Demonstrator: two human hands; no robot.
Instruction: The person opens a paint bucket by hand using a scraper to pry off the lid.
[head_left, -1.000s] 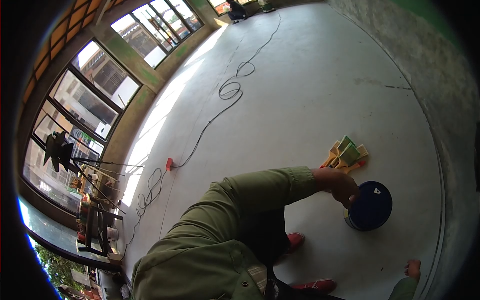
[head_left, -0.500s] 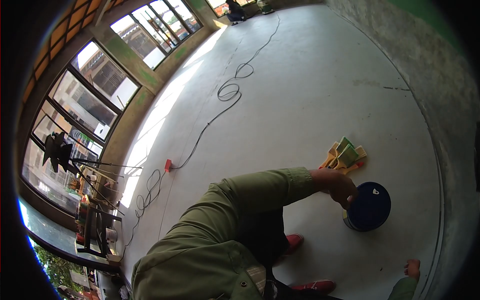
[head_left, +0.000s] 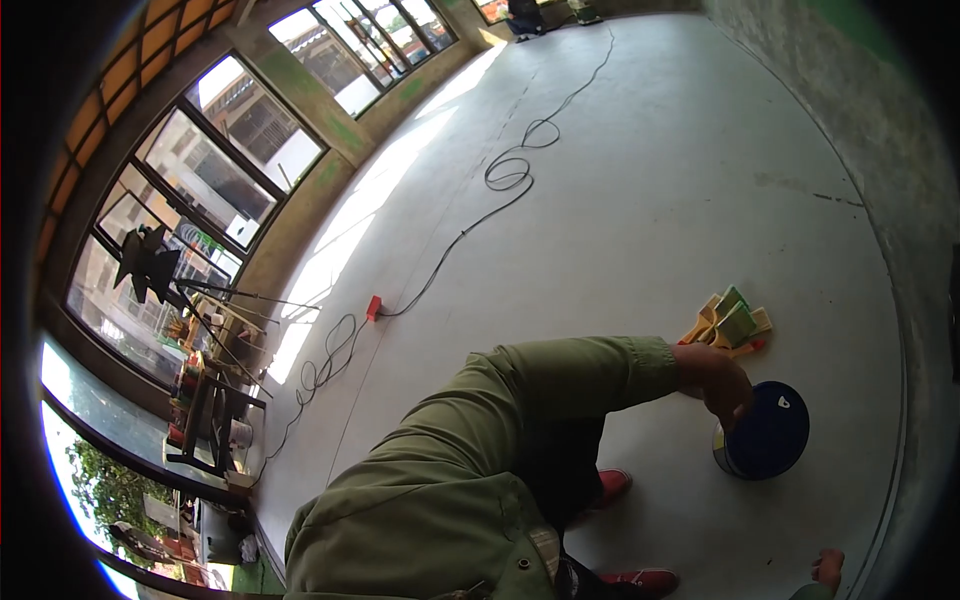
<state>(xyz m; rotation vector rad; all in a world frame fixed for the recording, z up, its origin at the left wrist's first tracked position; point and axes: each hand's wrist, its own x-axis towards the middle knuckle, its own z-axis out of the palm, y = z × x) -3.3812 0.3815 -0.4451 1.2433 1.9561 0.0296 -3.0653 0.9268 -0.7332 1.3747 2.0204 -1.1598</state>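
Observation:
My left hand (head_left: 728,388) reaches down from a green sleeve, its fingers curled at the upper left edge of a can (head_left: 768,430) with a dark blue lid. The can stands upright on the pale floor, and a small white mark shows on its lid. Just above the hand, several paintbrushes (head_left: 730,322) with pale wooden handles and green and tan parts lie in a pile. My right hand (head_left: 828,567) is at the lower right, away from the can, its fingers curled with nothing visible in them.
A black cable (head_left: 440,270) with loops runs across the floor to a red box (head_left: 374,308). A tripod (head_left: 225,300) and a dark bench (head_left: 215,420) stand by the windows at the left. A person (head_left: 525,18) is at the far end. A wall borders the right.
The view has shifted, so the floor, can and brushes appear farther right. My left hand stays at the can's edge, and my right hand appears slightly lower.

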